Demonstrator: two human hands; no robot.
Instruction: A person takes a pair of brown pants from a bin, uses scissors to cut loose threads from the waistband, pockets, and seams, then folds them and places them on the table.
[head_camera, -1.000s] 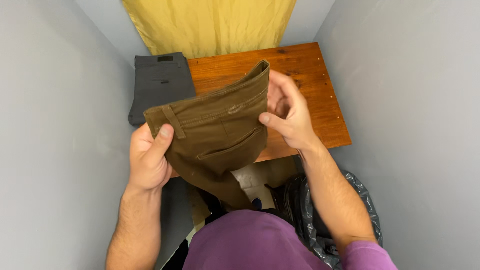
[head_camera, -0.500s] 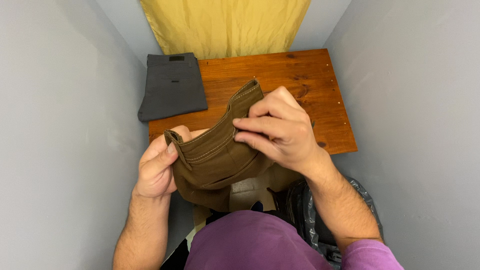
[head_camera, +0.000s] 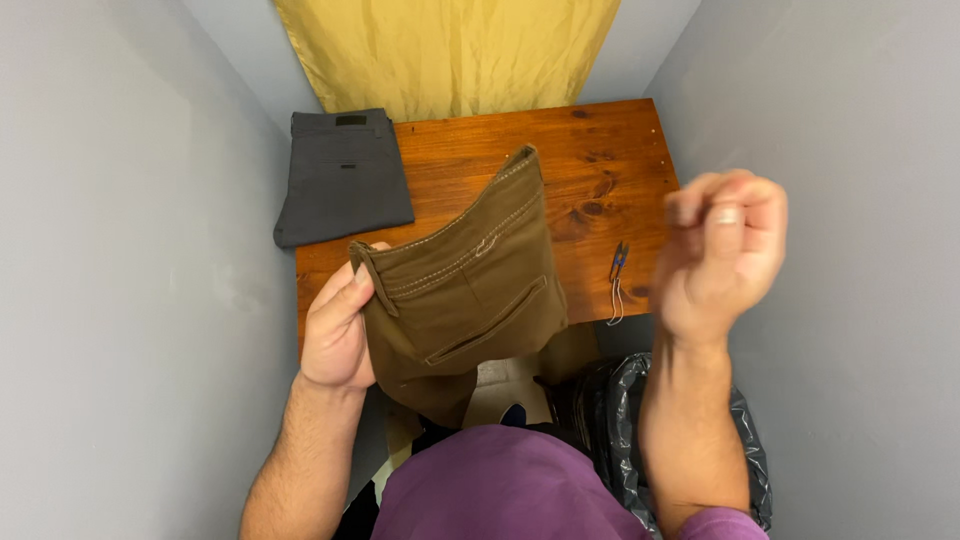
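Left hand (head_camera: 338, 325) grips brown trousers (head_camera: 465, 295), waistband slanting up-right; right hand (head_camera: 722, 255) loosely curled, empty.

Brown trousers (head_camera: 470, 300) in left hand (head_camera: 335, 325), right hand (head_camera: 725, 250) raised, loosely curled.

brown trousers (head_camera: 465, 300) | folded, waistband up | held above table edge

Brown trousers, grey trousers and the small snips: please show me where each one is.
brown trousers (head_camera: 470, 290), head view, on the back panel above the pocket
grey trousers (head_camera: 342, 175), head view, middle of the folded stack
small snips (head_camera: 618, 265), head view, on the dark blades
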